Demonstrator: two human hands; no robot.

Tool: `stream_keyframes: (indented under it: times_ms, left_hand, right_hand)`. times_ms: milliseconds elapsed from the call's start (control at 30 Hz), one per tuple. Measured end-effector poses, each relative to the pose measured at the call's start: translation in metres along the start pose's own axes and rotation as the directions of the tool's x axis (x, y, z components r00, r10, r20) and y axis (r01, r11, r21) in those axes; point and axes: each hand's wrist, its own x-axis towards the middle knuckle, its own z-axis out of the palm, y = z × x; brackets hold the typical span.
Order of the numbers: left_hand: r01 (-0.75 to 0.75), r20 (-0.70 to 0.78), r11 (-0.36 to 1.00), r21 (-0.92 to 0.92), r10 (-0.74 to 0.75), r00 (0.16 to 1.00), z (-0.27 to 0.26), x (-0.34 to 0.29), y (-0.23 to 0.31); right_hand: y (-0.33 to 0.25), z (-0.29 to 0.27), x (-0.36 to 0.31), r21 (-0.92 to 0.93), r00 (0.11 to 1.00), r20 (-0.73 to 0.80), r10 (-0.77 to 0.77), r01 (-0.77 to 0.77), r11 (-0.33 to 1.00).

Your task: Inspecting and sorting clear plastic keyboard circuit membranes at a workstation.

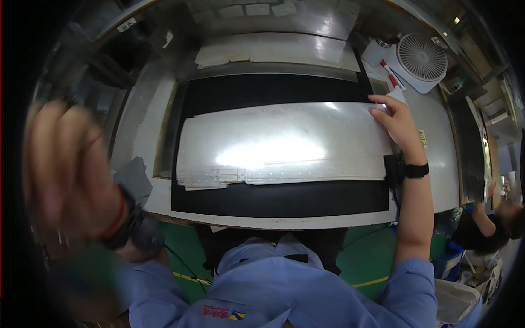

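Sitting beyond the right hand (402,124) and metal sheet (273,131) is a fan (422,57).

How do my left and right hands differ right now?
The left hand is raised off to the side of the silver sheet; the right hand is at its upper right corner. The left is motion-blurred and looks larger; the right is sharper and looks smaller. Both are bare, with something worn at the wrist.

the pale counter (442,126) bears a black mat (284,202) under stacked silvery sheets (268,128), with a white fan (422,57) near its far right corner.
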Motion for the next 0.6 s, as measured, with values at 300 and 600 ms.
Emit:
stream_keyframes:
  times_ms: [300,600]
  left_hand:
    - [0.565,-0.731,0.825,0.026,-0.37,0.573,-0.152,-0.063,-0.118]
    - [0.859,-0.709,0.509,-0.058,-0.626,0.324,-0.168,-0.111,-0.15]
  right_hand:
    - [0.027,-0.003,0.009,0.272,0.999,-0.011,-0.05,0.051,0.961]
    - [0.034,-0.002,0.01,0.317,0.995,-0.096,0.032,0.0,0.949]
